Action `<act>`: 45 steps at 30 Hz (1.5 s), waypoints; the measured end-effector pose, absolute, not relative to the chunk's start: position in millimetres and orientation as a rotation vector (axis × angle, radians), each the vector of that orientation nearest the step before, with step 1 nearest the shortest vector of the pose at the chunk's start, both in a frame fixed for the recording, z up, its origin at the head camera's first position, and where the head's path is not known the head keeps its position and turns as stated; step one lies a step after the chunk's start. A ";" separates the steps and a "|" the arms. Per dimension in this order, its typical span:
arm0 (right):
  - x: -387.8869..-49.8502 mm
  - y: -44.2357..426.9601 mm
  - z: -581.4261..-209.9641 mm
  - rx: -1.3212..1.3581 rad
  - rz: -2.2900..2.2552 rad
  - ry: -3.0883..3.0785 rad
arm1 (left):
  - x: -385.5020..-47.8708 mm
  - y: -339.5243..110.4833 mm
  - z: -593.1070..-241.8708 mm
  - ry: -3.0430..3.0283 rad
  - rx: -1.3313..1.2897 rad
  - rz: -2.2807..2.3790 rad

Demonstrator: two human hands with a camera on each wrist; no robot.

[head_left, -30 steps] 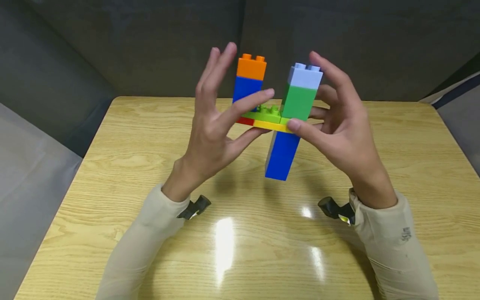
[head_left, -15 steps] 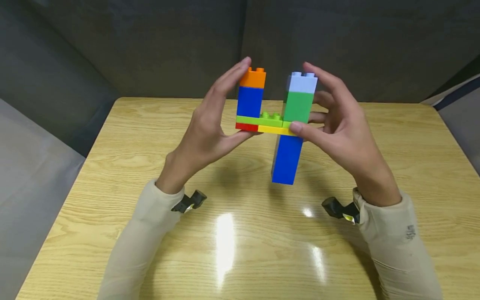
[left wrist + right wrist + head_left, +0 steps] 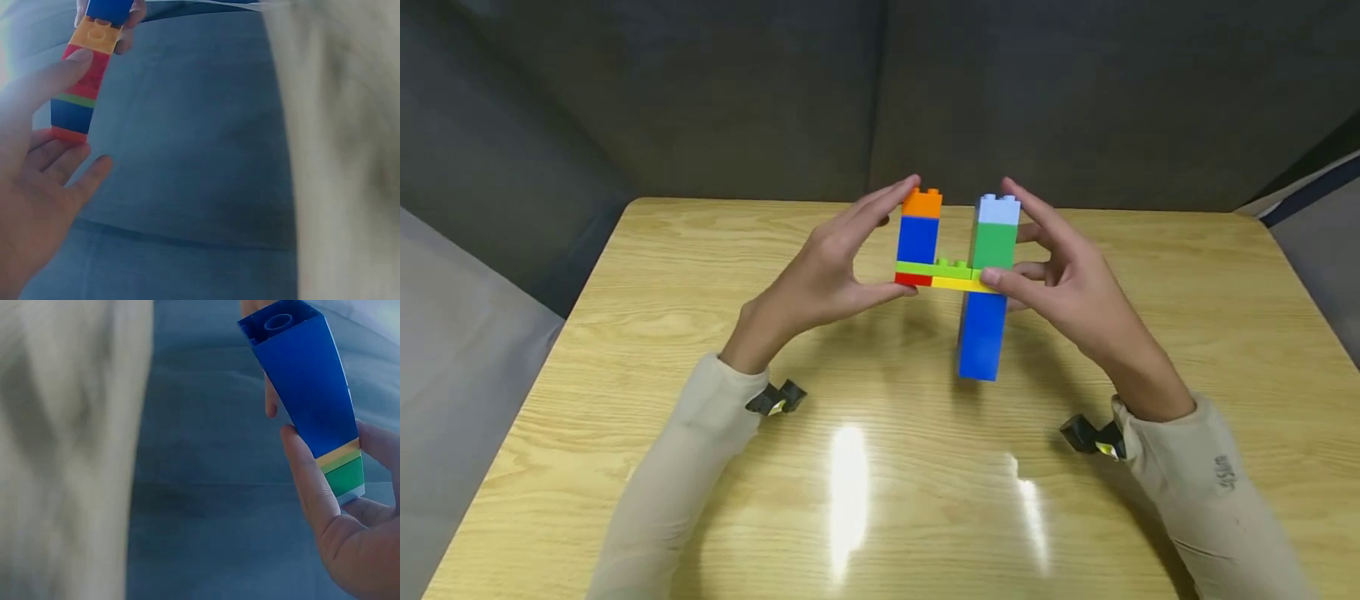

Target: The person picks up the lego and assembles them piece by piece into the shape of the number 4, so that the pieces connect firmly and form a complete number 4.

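Both hands hold one structure of toy building bricks (image 3: 953, 271) above the table. Its left column is an orange brick (image 3: 922, 204) on a blue brick (image 3: 917, 240); the right one is light blue (image 3: 998, 210) over green (image 3: 994, 247). Lime, red and yellow flat bricks join them, and a tall blue leg (image 3: 982, 337) hangs below the right side. My left hand (image 3: 827, 271) spans the left column, thumb under the red brick (image 3: 84, 74), fingertips at the orange top. My right hand (image 3: 1075, 279) grips the right column, thumb on its front. The leg's hollow underside (image 3: 278, 324) faces the right wrist camera.
A wooden table (image 3: 647, 350) lies beneath, with bright light reflections near its front. Dark grey cloth (image 3: 737, 100) hangs behind its far edge, and lighter panels stand at both sides. Each sleeved wrist wears a small black camera (image 3: 778, 398).
The brick structure has come down lower in the head view and levelled out. My left hand's fingers have shifted from across its front to the left column's outer end. The right hand keeps its grip.
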State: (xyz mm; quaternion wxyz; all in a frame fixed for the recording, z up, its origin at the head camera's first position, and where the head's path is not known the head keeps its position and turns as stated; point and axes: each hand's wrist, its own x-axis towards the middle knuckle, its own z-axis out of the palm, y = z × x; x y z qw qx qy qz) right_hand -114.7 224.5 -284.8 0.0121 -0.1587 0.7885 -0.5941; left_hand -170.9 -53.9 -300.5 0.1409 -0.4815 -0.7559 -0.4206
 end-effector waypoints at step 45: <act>-149.2 224.5 -367.6 -0.243 -1.285 2.199 | -173.8 -43.6 -375.9 -3.100 -1.222 -0.841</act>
